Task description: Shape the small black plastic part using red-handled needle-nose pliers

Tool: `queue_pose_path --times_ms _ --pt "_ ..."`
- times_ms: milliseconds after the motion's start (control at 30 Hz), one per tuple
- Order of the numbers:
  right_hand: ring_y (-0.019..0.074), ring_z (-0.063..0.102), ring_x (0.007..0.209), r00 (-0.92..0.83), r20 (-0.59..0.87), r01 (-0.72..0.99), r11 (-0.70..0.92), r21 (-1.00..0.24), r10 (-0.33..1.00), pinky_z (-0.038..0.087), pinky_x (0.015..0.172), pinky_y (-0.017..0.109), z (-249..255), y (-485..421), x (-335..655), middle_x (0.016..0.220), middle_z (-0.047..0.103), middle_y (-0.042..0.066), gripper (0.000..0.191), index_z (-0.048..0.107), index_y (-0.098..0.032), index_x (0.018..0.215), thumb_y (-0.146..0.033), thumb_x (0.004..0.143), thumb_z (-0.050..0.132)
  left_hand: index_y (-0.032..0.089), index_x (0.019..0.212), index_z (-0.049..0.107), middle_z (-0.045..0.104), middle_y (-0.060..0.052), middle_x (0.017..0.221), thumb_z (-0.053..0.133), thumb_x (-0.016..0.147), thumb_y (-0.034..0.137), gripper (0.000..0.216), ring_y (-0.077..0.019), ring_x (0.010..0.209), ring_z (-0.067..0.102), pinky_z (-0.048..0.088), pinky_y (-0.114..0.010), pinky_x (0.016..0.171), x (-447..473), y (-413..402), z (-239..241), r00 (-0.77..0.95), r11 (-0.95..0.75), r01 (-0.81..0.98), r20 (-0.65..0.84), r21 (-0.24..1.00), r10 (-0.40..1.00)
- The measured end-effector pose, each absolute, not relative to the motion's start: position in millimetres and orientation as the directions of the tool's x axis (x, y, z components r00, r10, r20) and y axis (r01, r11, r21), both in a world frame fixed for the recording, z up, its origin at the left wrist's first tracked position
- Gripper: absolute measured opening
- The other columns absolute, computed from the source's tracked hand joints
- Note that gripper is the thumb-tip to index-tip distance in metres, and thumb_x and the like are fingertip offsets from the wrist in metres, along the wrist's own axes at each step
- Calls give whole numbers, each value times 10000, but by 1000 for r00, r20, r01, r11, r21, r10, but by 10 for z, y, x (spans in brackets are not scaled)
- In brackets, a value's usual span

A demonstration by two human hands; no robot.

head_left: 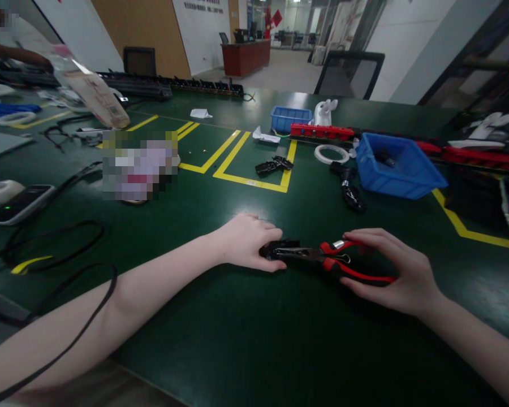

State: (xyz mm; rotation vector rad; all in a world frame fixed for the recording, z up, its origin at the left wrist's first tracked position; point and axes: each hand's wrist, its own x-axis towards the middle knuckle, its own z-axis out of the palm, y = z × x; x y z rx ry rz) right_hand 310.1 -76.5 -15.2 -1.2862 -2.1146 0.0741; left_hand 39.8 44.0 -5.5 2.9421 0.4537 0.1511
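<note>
Holding a small black part (271,249) in the left hand (248,243), just over the middle of the bench (220,339), with fingers closed on it and covering much of it. Cannot make out its full shape. Gripping red-handled pliers (326,254) in the right hand (401,277), with fingers over the upper handle, thumb at the lower one, and both handles spread apart. Partly hidden behind the fingers: the far end of the upper handle. Pointing the nose of the pliers leftward onto the black part; cannot tell a firm bite from mere contact, with dark tips against dark material.

Beyond the hands: crumpled black pieces (275,165) inside yellow tape lines (254,182), too tangled to tell apart. To the right of these, a white tape roll (319,154), a shiny black bundle (348,189) and a blue box (401,175), with dark, unclear contents. To the left, a pixelated thing (142,169), impossible to identify, and a tilted bottle (95,99) with a blurred label. Cut off at the top left corner: another person's arm (14,55). Across the left forearm, a thin black cord (114,281), running out of view at the left.
</note>
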Motion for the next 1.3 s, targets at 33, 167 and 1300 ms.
queue_pose_path --times_ms 33,167,1300 --pt "248 632 970 -293 508 774 513 -371 810 561 769 394 -151 -769 3097 1108 624 89 568 529 -239 1224 -348 704 732 169 792 558 590 29 698 505 831 591 427 -113 551 486 323 -267 581 399 442 -52 950 -941 289 73 174 305" --pt "249 635 963 -279 496 780 495 -383 823 563 747 386 -125 -777 3078 1104 627 90 554 528 -234 1220 -316 709 728 166 789 559 586 28 677 502 832 592 432 -105 524 483 325 -258 570 401 461 -43 953 -942 284 56 182 298" --pt "244 618 964 -219 583 761 511 -400 782 553 792 402 -64 -718 2833 1082 609 110 582 500 -214 1229 -240 696 733 174 925 630 643 -17 856 553 821 544 392 -164 729 595 405 -281 650 302 446 -45 962 -937 238 68 256 263"
